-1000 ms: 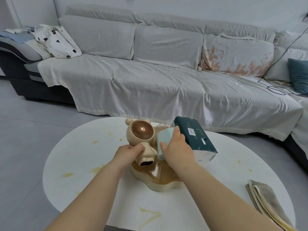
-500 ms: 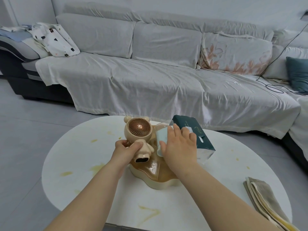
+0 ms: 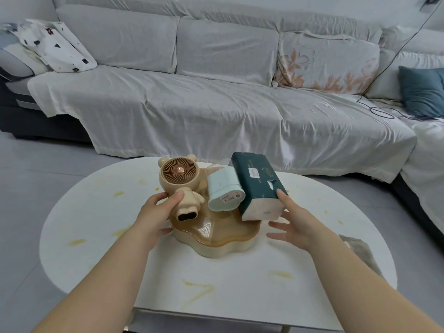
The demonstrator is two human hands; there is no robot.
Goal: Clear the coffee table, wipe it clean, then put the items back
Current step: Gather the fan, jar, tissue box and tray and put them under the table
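Note:
A white oval coffee table [image 3: 96, 212] carries yellow stains. At its middle stands a beige cloud-shaped tray [image 3: 216, 239] with an amber top. On the tray are a beige bear-shaped fan [image 3: 179, 175], a light blue container [image 3: 224, 188] and a dark green tissue pack [image 3: 258, 183], both leaning. My left hand [image 3: 156, 212] grips the fan's body at the tray's left side. My right hand [image 3: 295, 222] is spread open at the tray's right side, thumb touching the tissue pack's near end.
A folded grey-beige cloth [image 3: 360, 248] lies at the table's right edge. A clear glass [image 3: 216, 167] stands behind the blue container. A long covered sofa [image 3: 216, 111] runs behind the table, with grey floor [image 3: 36, 169] to the left.
My right hand has come off the light blue container and moved right to the tissue pack, fingers spread. My left hand stays on the fan.

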